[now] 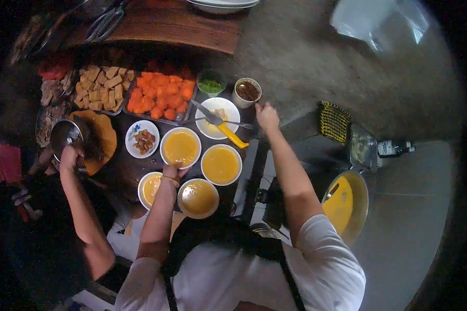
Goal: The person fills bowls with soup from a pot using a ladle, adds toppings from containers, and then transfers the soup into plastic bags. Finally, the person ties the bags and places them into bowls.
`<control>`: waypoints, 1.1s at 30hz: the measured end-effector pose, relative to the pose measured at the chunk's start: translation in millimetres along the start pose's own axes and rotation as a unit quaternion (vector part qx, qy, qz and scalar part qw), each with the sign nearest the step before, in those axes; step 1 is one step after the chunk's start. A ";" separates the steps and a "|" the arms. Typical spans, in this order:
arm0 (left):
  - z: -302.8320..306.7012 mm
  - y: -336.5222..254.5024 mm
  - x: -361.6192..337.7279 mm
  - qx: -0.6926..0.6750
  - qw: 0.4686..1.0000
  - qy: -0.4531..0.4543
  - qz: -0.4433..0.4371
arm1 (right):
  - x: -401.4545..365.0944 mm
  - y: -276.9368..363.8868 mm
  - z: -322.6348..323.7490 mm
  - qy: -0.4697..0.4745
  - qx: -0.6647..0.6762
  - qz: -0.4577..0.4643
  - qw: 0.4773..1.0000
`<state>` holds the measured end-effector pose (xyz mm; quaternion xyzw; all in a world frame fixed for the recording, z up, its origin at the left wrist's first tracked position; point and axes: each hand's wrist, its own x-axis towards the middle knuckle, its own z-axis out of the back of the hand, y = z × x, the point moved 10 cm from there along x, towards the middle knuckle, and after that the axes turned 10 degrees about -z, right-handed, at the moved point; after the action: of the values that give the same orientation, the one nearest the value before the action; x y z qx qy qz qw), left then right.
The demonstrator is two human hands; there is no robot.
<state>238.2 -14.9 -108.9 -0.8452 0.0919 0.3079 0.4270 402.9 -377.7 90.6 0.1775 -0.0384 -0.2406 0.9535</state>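
Note:
My left hand (172, 171) grips the near rim of a white bowl of yellow soup (180, 147). More bowls of yellow soup (221, 165) stand close around it, one (198, 198) just below my wrist. My right hand (267, 116) is closed beside a patterned cup of dark brown sauce (247, 92). It pinches what looks like a thin spoon handle, mostly hidden, reaching to the cup. Left of the cup lies a white plate (228, 106) with pale minced food, and a yellow-handled knife (232, 136) rests across it.
A person at the left holds a metal bowl (68, 136) in a hand (71, 155). Behind the bowls stand trays of orange pieces (158, 93) and tofu-like cubes (101, 88), plus a cup of chopped greens (211, 85). A large pot (359, 207) of yellow soup is at the right.

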 end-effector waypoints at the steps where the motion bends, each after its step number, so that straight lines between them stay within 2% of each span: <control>1: 3.3 5.6 -1.9 -0.007 1.000 -0.013 0.015 | 9.7 -13.9 -27.1 0.072 0.046 -0.085 0.993; 2: 5.9 10.9 -3.1 -0.014 0.999 -0.027 0.031 | 18.1 -13.7 -39.3 0.072 0.044 -0.087 0.993; 4: 2.6 10.1 -5.2 -0.032 0.998 -0.024 0.045 | 31.5 -7.3 -48.5 0.025 0.112 -0.023 0.993; 8: 0.6 14.5 -9.7 -0.109 0.989 0.002 0.100 | 33.0 14.0 -26.1 0.000 0.073 -0.008 0.997; 10: -0.7 5.8 -21.4 -0.116 0.988 -0.014 0.103 | 19.1 43.0 -9.4 0.009 -0.063 0.042 0.997; 13: -0.1 -22.8 -62.0 -0.042 0.993 -0.042 0.100 | 14.9 46.9 -10.7 0.016 -0.074 0.066 0.995; 14: -0.5 -44.4 -80.3 -0.024 0.996 -0.083 0.025 | 14.4 45.3 -10.8 0.017 -0.074 0.068 0.995; 15: 4.4 -63.8 -98.5 -0.006 0.991 -0.125 -0.051 | 13.4 40.9 -10.2 0.024 -0.025 0.071 0.997; 17: 11.3 -76.6 -120.6 -0.044 0.990 -0.087 -0.098 | 19.0 23.0 -21.7 0.033 0.025 0.076 0.996; 19: 16.1 -90.9 -147.1 -0.035 0.988 -0.083 -0.126 | 35.5 -3.7 -38.7 0.060 0.239 0.044 0.968; 20: 17.4 -95.6 -160.4 -0.023 0.987 -0.088 -0.135 | 38.8 -9.4 -43.1 0.062 0.239 0.046 0.968; 22: 57.0 -77.0 -170.1 0.020 0.985 -0.114 -0.130 | 40.7 -28.2 -51.8 0.096 0.289 -0.030 0.952; 24: 80.9 -66.8 -180.1 0.101 0.977 -0.074 -0.173 | 50.3 -40.6 -65.8 0.107 0.325 -0.032 0.939; 25: 98.0 -54.5 -184.5 0.104 0.979 -0.107 -0.141 | 49.6 -40.7 -67.2 0.116 0.359 -0.036 0.925; 26: 106.1 -44.4 -188.4 0.107 0.978 -0.110 -0.142 | 48.9 -42.8 -67.0 0.120 0.362 -0.036 0.924; 28: 123.0 -37.3 -201.4 0.164 0.959 -0.170 -0.154 | 37.1 -38.5 -50.4 0.145 0.430 -0.068 0.889; 32: 151.8 -22.3 -201.8 0.195 0.961 -0.167 -0.107 | 26.1 -49.4 -46.0 0.171 0.484 -0.075 0.855; 33: 159.0 -19.7 -202.4 0.200 0.961 -0.165 -0.095 | 12.1 -41.0 -28.7 0.182 0.478 -0.037 0.858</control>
<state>15.5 99.2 -45.5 -0.6850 -0.0006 0.3766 0.6237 399.9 -407.9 48.9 0.6535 0.0323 -0.1912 0.7317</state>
